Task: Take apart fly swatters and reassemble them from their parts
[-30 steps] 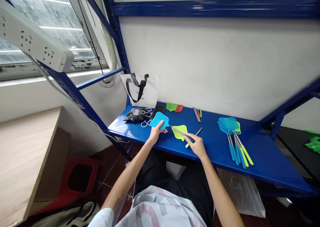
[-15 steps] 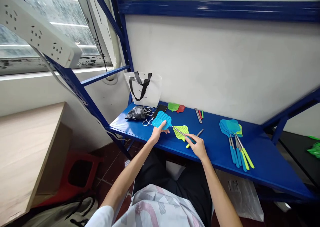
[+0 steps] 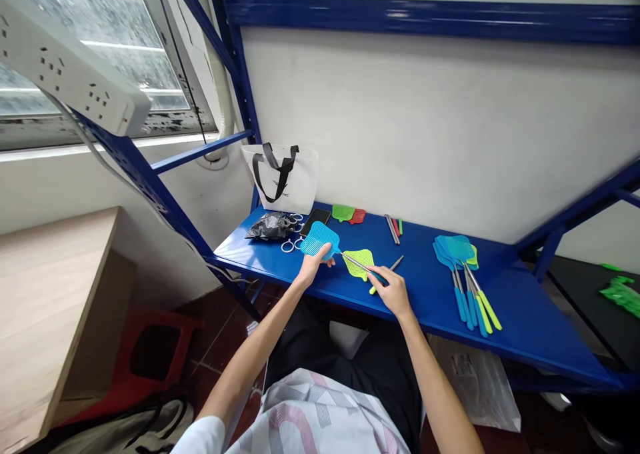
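A blue fly swatter [image 3: 316, 238] is held between my two hands above the front of the blue table. My left hand [image 3: 315, 267] grips its perforated head near the neck, thumb on top. My right hand [image 3: 391, 290] is closed round the blue handle, and the metal rod [image 3: 355, 261] runs between them. Under the rod lies a yellow-green swatter head [image 3: 358, 263], with a separate rod and yellow handle [image 3: 395, 265] beside my right hand. Farther right, several blue and yellow-green swatters [image 3: 463, 281] lie piled, handles towards me.
On the blue table [image 3: 530, 307] are green [image 3: 343, 212] and red [image 3: 358, 216] swatter heads, loose rods [image 3: 392, 229], a black phone [image 3: 316, 222], white rings [image 3: 287, 246] and a black plastic bag [image 3: 271, 226]. A white tote bag [image 3: 295, 181] stands at the back left. Blue frame posts flank the table.
The whole view has shifted slightly. Both hands keep the same hold on the blue swatter, and nothing on the table has visibly moved.
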The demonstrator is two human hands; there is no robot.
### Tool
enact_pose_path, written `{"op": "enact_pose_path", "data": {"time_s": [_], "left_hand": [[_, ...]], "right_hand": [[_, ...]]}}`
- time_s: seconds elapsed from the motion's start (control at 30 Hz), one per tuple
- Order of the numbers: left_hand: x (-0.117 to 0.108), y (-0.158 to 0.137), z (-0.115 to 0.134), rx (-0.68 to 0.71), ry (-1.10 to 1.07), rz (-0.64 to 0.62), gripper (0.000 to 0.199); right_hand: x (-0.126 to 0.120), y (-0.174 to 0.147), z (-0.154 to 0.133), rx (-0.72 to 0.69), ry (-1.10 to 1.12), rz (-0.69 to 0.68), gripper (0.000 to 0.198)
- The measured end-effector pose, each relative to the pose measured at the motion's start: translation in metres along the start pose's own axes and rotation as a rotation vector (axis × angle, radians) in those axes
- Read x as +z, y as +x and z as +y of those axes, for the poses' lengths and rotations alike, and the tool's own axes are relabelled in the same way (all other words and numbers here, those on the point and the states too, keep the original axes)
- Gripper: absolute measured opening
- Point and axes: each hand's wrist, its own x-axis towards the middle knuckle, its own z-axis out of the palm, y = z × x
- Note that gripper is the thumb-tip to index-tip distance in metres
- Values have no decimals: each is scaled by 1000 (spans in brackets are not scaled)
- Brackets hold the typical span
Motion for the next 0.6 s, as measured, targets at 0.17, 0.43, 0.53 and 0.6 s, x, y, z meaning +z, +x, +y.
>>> {"op": "enact_pose_path", "data": {"time_s": [0.17, 0.43, 0.53, 0.6], "left_hand": [[0, -1, 1, -43, 25, -15, 46], [0, -5, 8, -85, -49, -99, 47], [-1, -5, 9, -92, -74, -99, 45], [0, -5, 9, -95, -77, -87, 45]], "right_hand": [[1, -2, 2, -19, -47, 29, 37], [0, -3, 2, -41, -46, 43, 34], [0, -2, 2, -21, -11, 44, 34], [0, -2, 2, 6, 7, 42, 35]]}}
